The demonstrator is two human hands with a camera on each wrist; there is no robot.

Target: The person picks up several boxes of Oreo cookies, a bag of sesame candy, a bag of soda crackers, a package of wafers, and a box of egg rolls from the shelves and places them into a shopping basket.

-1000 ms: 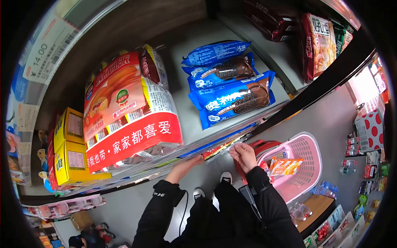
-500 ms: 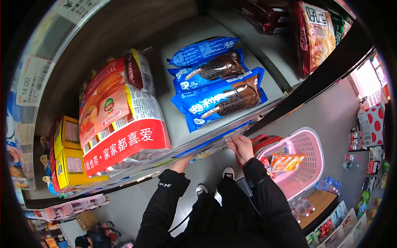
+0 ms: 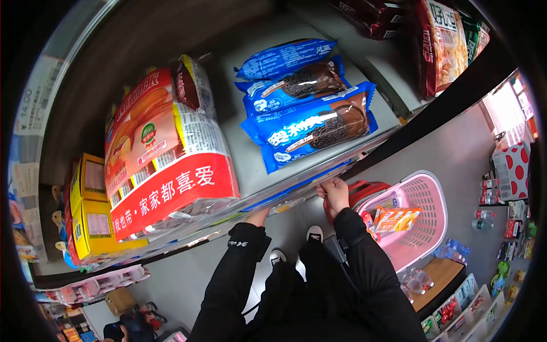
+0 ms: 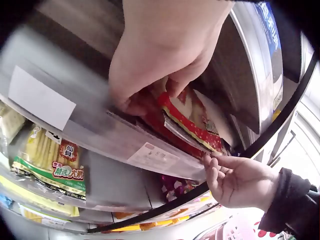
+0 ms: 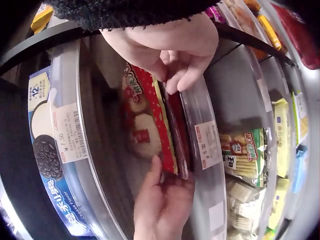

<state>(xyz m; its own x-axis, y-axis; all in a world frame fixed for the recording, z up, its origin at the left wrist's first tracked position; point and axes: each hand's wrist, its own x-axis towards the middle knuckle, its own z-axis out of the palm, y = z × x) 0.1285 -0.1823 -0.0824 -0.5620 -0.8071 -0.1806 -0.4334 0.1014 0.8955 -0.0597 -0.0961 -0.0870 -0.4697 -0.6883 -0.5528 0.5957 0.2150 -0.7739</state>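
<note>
Red snack bag (image 5: 164, 120) at the front of a lower shelf, just behind the clear price strip (image 5: 207, 182). Both wrist views show its face: pale round pieces printed on red, lettering too blurred to read. Far side in shadow; cannot tell whether the underside rests on the shelf. From the head, the upper shelf (image 3: 250, 154) covers the bag.

Left hand (image 4: 160, 55): grips one end of the bag, thumb on the printed face, fingers bent behind the edge. Little gap between thumb and fingers beyond the bag's thickness. Head view shows only a sliver of this hand under the shelf edge; fingers hidden there.

Right hand (image 5: 165, 47): at the bag's opposite end, fingers bent part-way, thumb close to them. Fingertips right by the corner; cannot tell whether they pinch it or merely lie beside it.

Upper shelf: blue cake packets (image 3: 319, 122) lie overlapping, the rear one mostly covered; large bread pack (image 3: 148, 137) to their left, its top lettering smeared by blur. Below the bag's level, a pack of stick snacks (image 4: 52, 157), partly behind glossy film.

Pink basket (image 3: 436, 228) near the right sleeve, orange packet (image 3: 397, 219) inside; items beneath that packet hard to make out.
</note>
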